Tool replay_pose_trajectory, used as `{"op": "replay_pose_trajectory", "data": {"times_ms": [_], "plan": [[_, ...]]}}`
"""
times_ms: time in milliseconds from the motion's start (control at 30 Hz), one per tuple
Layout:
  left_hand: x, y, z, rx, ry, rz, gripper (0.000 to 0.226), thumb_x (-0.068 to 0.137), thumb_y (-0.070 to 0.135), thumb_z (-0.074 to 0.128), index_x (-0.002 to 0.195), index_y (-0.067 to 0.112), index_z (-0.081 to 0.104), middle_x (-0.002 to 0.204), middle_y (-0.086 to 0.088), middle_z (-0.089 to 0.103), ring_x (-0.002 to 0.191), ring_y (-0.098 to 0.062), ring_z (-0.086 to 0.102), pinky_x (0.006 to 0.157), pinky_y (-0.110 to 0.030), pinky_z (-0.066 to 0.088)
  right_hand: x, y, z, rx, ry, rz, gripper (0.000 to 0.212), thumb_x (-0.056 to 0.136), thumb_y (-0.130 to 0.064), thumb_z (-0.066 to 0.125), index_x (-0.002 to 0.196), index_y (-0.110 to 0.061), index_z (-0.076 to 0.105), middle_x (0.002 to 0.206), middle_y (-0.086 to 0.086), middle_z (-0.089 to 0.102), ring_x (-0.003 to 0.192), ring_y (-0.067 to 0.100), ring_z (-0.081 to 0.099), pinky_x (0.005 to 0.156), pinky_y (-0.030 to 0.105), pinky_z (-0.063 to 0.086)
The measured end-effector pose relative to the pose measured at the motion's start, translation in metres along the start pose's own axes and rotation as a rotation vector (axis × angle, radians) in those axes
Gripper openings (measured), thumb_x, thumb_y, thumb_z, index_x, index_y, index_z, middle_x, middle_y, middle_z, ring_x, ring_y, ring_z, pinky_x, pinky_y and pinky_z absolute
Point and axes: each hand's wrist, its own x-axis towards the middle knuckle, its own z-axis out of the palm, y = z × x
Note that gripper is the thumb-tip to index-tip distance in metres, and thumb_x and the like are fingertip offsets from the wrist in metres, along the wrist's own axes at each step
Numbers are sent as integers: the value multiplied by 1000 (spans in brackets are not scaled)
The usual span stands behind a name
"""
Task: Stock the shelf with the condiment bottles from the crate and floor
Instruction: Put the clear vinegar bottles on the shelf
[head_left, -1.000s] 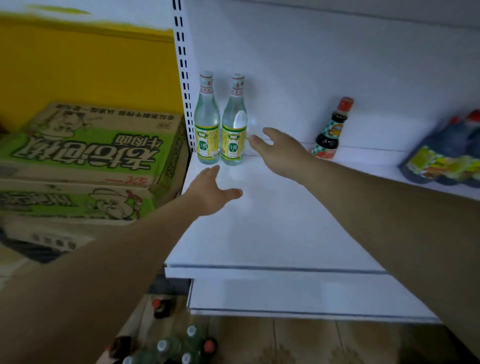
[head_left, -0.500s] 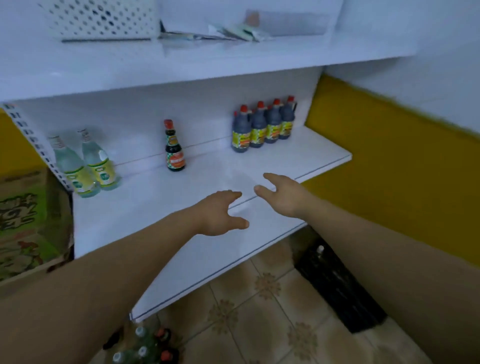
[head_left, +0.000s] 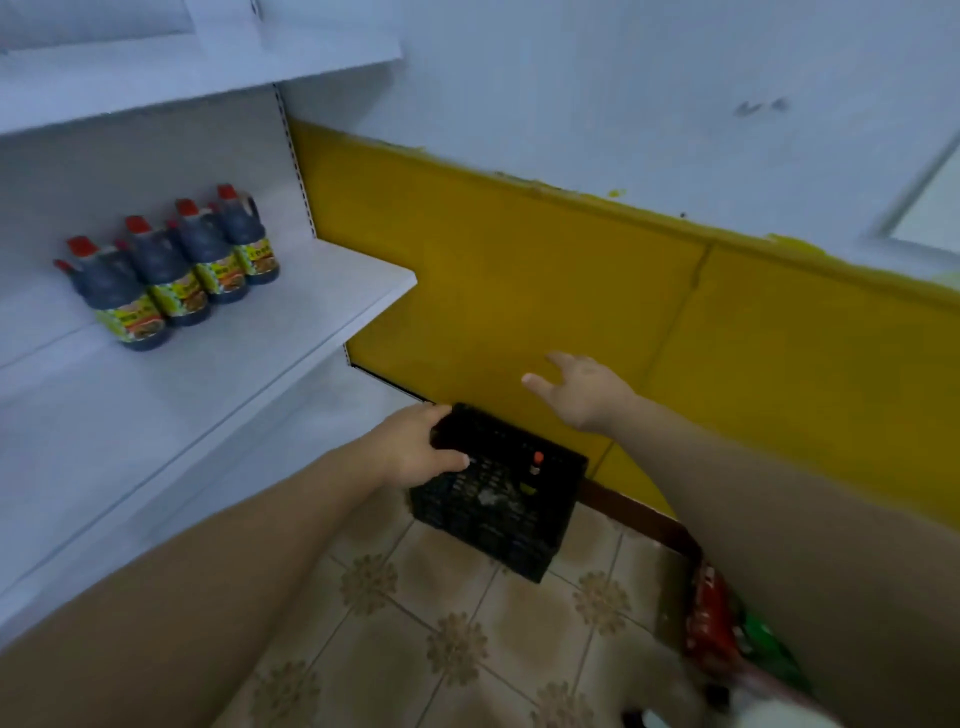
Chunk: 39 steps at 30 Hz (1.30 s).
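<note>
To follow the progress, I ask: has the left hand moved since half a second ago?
Yes. The left hand left the shelf and went down and right to grip the black crate rim.

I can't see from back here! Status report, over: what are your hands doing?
Left hand grips crate rim. Right hand open, above crate, holding nothing. Crate on floor, red-capped bottle inside. Nothing blocking it.

A yellow wall panel (head_left: 571, 291) runs along the far side, with a white wall (head_left: 623, 78) above it and a dark skirting board (head_left: 639, 513) at its foot. Near right, blurred red and green packaging (head_left: 709, 616) lies low beside something white (head_left: 763, 713).
</note>
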Motion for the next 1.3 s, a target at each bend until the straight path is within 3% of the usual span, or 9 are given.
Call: {"op": "replay_pose_trajectory", "data": {"times_ms": [133, 267, 433, 567, 667, 767, 900, 1033, 1300], "plan": [[48, -8, 7, 35, -73, -34, 89, 83, 51, 63, 152, 20, 14, 159, -2, 11, 144, -19, 16, 118, -32, 16, 26, 37, 9, 45, -64, 52, 74, 96, -60, 32, 153, -18, 11, 161, 8, 10, 147, 29, 11, 118, 47, 18], [105, -31, 6, 52, -139, -73, 85, 87, 42, 62, 151, 15, 13, 158, -4, 14, 143, -21, 20, 114, -29, 19, 67, 60, 31, 50, -132, 109, 76, 95, -63, 30, 153, -19, 11, 161, 8, 11, 147, 30, 14, 117, 46, 20], [189, -73, -12, 12, -202, -108, 68, 89, 31, 63, 146, 16, 28, 150, -7, 33, 134, -22, 35, 103, -25, 32, 148, 68, 57, 51, -205, 198, 75, 95, -62, 29, 153, -19, 11, 160, 8, 11, 145, 31, 18, 115, 46, 25], [264, -121, -15, -80, -234, -128, 63, 73, 47, 71, 128, 24, 50, 131, -4, 55, 113, -18, 54, 100, -32, 44, 223, 68, 90, 74, -258, 203, 72, 97, -60, 30, 153, -18, 13, 159, 9, 17, 142, 30, 23, 113, 45, 28], [312, -158, 0, -102, -258, -170, 49, 78, 35, 72, 123, 29, 52, 126, -3, 59, 108, -14, 55, 97, -30, 45, 273, 73, 123, 116, -321, 175, 70, 97, -57, 32, 153, -19, 13, 157, 8, 20, 142, 30, 24, 113, 43, 28], [350, -186, 27, -132, -262, -233, 46, 71, 46, 64, 111, 24, 56, 123, -13, 60, 102, -15, 55, 90, -24, 42, 325, 85, 169, 123, -421, 142, 68, 98, -55, 33, 152, -18, 15, 157, 9, 20, 142, 30, 24, 113, 41, 29], [410, -240, 85, -181, -213, -323, 58, 91, 18, 62, 141, 16, 33, 133, 9, 34, 118, -7, 38, 84, -9, 24, 408, 102, 248, 157, -475, 120, 67, 97, -52, 40, 151, -16, 22, 155, 9, 27, 140, 28, 28, 111, 36, 28], [463, -309, 152, -163, -125, -392, 51, 85, 17, 68, 132, 11, 49, 128, -2, 54, 118, -17, 50, 87, -17, 33, 486, 116, 344, 172, -538, 63, 73, 93, -59, 42, 150, -18, 24, 156, 7, 26, 141, 26, 27, 116, 40, 25], [516, -407, 227, 48, -100, -363, 47, 88, 27, 61, 133, 17, 48, 128, -9, 51, 114, -27, 50, 94, -34, 42, 563, 108, 497, 244, -626, -126, 71, 93, -50, 51, 151, -18, 23, 156, 8, 26, 140, 26, 30, 114, 39, 29]]}}
